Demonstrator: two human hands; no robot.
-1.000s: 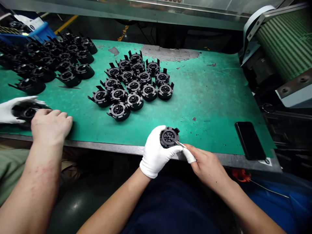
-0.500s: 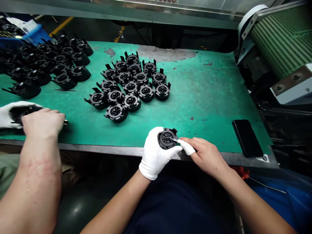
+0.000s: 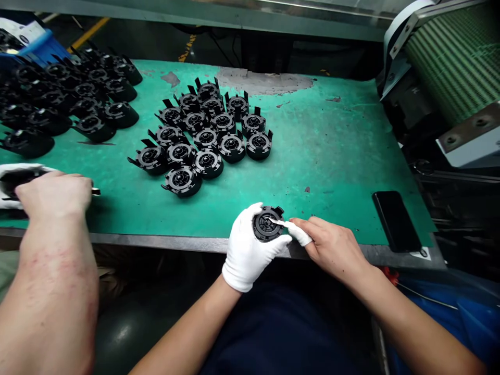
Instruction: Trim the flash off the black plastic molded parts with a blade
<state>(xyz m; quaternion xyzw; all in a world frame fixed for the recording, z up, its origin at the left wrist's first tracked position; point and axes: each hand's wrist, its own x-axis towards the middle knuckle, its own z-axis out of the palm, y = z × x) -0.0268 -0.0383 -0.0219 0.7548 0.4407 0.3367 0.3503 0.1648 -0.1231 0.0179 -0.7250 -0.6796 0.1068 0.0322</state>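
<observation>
Holding the round black part (image 3: 268, 224), your left hand (image 3: 242, 252) in its white glove is curved partly closed: the fingers lie along the far left side of the part, and the thumb presses near its lower edge. So the part sits just beyond the palm, at the front edge of the tabletop (image 3: 324, 172), with its ringed face turned up to you. Your right hand (image 3: 332, 245) is just beside it, the fingertips pinched on a slim metal tool (image 3: 278, 222) (one digit wears a white cover), and the tip of this tool reaches to the middle of the face.

About the containers: at the upper left there is a blue bin (image 3: 44, 44), which has some dark things and a white piece inside; what they are exactly, I cannot tell. In front of this bin the taller black parts (image 3: 94, 127) stand close together. Between them and your hands, nearer the centre, is a group of black parts (image 3: 207, 138), standing upright on the tabletop.
</observation>
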